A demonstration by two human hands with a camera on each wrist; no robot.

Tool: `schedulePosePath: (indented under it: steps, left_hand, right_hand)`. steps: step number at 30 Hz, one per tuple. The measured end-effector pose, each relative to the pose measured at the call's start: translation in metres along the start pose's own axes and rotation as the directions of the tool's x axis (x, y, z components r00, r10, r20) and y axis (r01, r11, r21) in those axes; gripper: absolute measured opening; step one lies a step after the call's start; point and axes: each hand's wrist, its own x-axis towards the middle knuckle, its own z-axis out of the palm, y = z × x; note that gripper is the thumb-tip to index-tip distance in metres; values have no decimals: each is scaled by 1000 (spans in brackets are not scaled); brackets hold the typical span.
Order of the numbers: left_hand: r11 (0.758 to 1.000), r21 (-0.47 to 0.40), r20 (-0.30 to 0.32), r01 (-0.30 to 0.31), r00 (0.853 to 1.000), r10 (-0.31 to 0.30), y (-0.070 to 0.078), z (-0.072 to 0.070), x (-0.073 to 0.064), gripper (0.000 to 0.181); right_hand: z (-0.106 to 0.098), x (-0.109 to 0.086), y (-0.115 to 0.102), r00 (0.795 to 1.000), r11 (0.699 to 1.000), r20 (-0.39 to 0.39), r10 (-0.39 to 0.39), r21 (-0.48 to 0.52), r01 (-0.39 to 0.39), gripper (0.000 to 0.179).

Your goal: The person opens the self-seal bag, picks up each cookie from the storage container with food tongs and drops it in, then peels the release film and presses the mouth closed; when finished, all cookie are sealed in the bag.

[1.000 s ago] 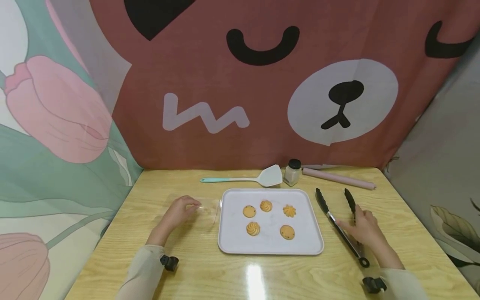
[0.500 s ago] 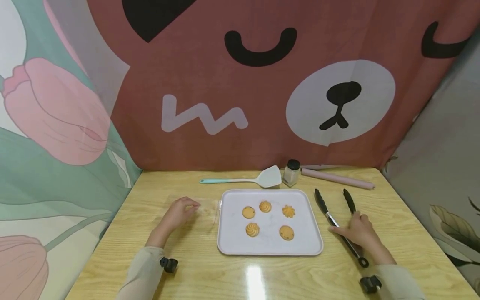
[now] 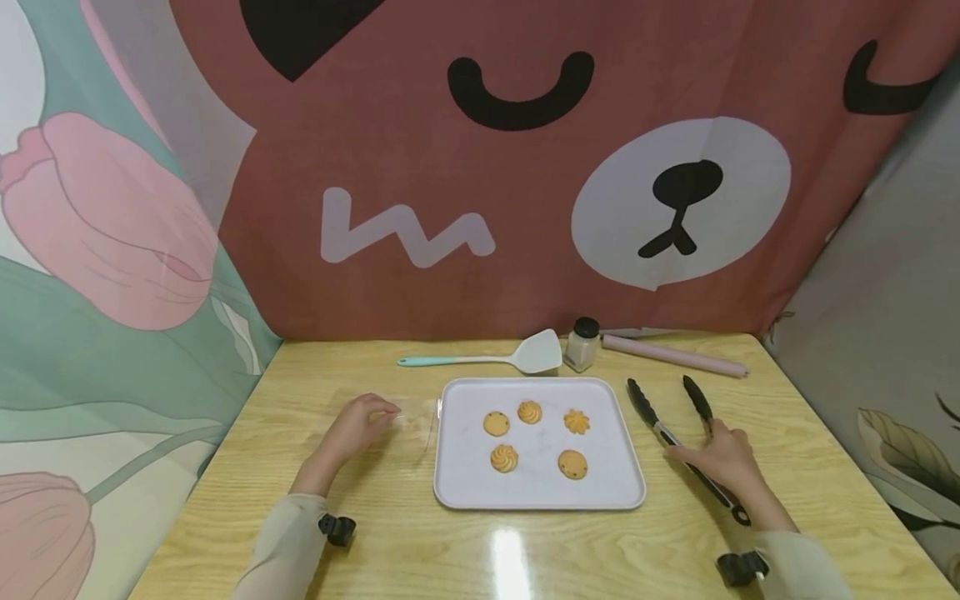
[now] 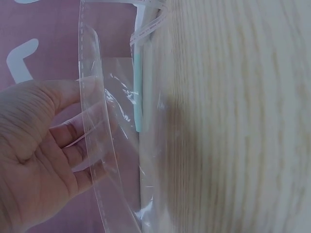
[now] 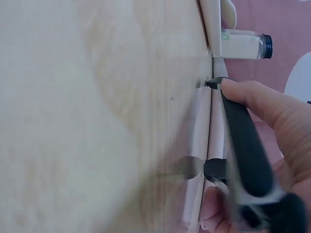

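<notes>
Near the right table edge (image 3: 842,467), the right hand (image 3: 726,458) clamps tongs (image 3: 663,433), apparently for pick-up; the left hand (image 3: 354,429) pinches a clear bag (image 4: 114,145). Lifting wants steady pressure.

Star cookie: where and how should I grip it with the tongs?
I'd pinch the star cookie across its outer edges, coming from above and the right: it lies flat on the tray, apart from the other cookies, and the tongs in the right hand are on that side.

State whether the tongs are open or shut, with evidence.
Open: in the head view, the tongs, held by the right hand, have their black tips spread apart.
</notes>
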Motion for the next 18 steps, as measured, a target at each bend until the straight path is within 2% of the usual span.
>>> schedulePosePath:
  steps: [4, 8, 12, 18]
  left_hand:
    - [1000, -21, -5, -1, 1000, 1, 0, 0, 0, 13]
    - [999, -38, -11, 8, 1000, -8, 0, 0, 1, 14]
    - [998, -50, -21, 28, 999, -29, 0, 0, 0, 14]
    - [999, -46, -38, 26, 999, -27, 0, 0, 0, 13]
  right_hand:
    - [-4, -4, -1, 1000, 996, -4, 29, 81, -28, 116]
    - [-5, -8, -3, 996, 995, -89, 12, 102, -2, 112]
    - [-7, -11, -7, 980, 993, -194, -54, 93, 73, 108]
    - [-11, -15, -19, 944, 981, -288, -159, 61, 184, 105]
